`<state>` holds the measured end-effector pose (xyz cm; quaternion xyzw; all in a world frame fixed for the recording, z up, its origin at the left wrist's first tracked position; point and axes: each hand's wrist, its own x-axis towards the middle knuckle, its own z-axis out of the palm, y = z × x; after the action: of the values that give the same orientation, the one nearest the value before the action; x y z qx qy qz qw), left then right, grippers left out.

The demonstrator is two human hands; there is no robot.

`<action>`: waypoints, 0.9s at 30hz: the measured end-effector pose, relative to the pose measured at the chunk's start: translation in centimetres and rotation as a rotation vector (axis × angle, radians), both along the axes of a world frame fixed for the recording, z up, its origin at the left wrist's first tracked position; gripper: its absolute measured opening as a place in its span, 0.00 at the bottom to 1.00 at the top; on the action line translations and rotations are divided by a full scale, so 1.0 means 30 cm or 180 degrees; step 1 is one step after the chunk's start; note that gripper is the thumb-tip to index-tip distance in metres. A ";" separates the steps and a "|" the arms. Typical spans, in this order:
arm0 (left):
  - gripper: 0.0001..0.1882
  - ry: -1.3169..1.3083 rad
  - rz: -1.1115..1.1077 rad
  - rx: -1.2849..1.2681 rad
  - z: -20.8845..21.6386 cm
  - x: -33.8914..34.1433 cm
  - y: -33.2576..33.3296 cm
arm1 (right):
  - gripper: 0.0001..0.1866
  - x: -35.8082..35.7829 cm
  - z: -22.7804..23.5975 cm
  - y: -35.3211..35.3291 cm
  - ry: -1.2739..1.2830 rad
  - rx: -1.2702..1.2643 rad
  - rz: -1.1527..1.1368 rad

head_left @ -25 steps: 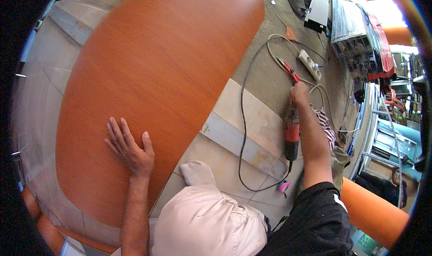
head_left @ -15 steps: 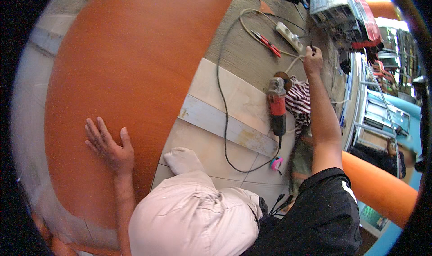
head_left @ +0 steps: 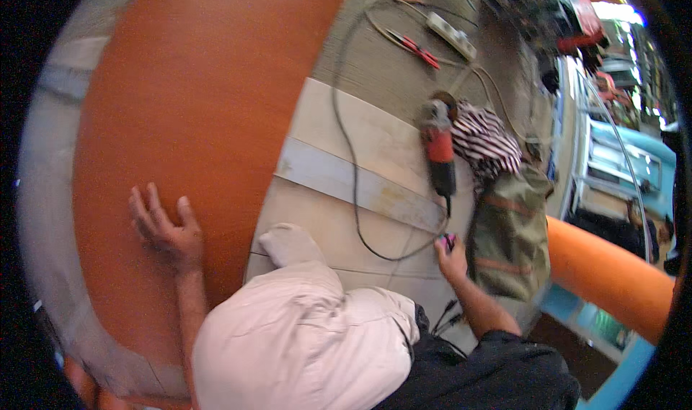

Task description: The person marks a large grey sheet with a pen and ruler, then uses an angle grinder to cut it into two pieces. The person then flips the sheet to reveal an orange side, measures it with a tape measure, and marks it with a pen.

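Note:
My left hand [head_left: 169, 231] is open, fingers spread, on or just over the large orange-brown board [head_left: 194, 107] with a curved edge. My right hand [head_left: 453, 263] is down by the tiles, its fingers closed on a small pink round thing [head_left: 441, 244], perhaps a tape measure. A dark bit shows at those fingertips; I cannot make out what it is. Beyond the hand lies a red and black angle grinder [head_left: 439, 150], its black cord looping over a flat grey metal strip [head_left: 360, 186].
A striped cloth [head_left: 484, 137] and a green canvas bag [head_left: 510, 233] lie right of the grinder. Farther off are red-handled pliers [head_left: 419, 51] and a white power strip [head_left: 451, 35] with its cable. An orange pipe-like cylinder [head_left: 613, 284] stands at the right.
My right hand has come back from near the power strip, where it held a small dark thing, to the pink thing on the tiles. My left hand stays at the board; the view has shifted slightly.

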<state>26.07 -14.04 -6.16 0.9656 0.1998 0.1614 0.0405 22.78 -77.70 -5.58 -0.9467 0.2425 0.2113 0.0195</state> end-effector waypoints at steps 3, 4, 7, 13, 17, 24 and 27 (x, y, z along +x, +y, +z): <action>0.37 -0.0079 0.0508 -0.0023 -0.012 0.015 0.011 | 0.43 -0.058 -0.063 0.009 -0.0011 0.0436 -0.0600; 0.38 -0.0038 0.0706 0.0044 -0.015 0.023 0.021 | 0.38 -0.050 -0.087 0.010 -0.0088 0.0281 -0.0750; 0.39 0.0041 0.1041 -0.0082 -0.027 0.051 0.057 | 0.39 -0.002 -0.065 -0.029 0.0156 0.0325 -0.0216; 0.38 0.0053 0.1023 -0.0413 -0.054 0.081 0.130 | 0.25 0.076 0.125 -0.036 0.0574 0.2073 0.0469; 0.39 -0.0041 0.0967 -0.0574 -0.115 0.076 0.144 | 0.31 0.206 0.132 0.154 0.0651 0.2345 0.0854; 0.49 0.0315 0.1023 -0.0809 -0.217 0.075 0.141 | 0.34 0.632 0.027 1.073 0.0242 0.3672 0.2307; 0.51 0.0436 0.1019 -0.0821 -0.231 0.078 0.146 | 0.33 0.766 -0.034 1.472 -0.0751 0.3399 0.3960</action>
<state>28.39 -9.66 -13.09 0.9170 0.3720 0.0730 0.1239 45.76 -33.54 -6.62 -0.7872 -0.4622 0.1695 0.3713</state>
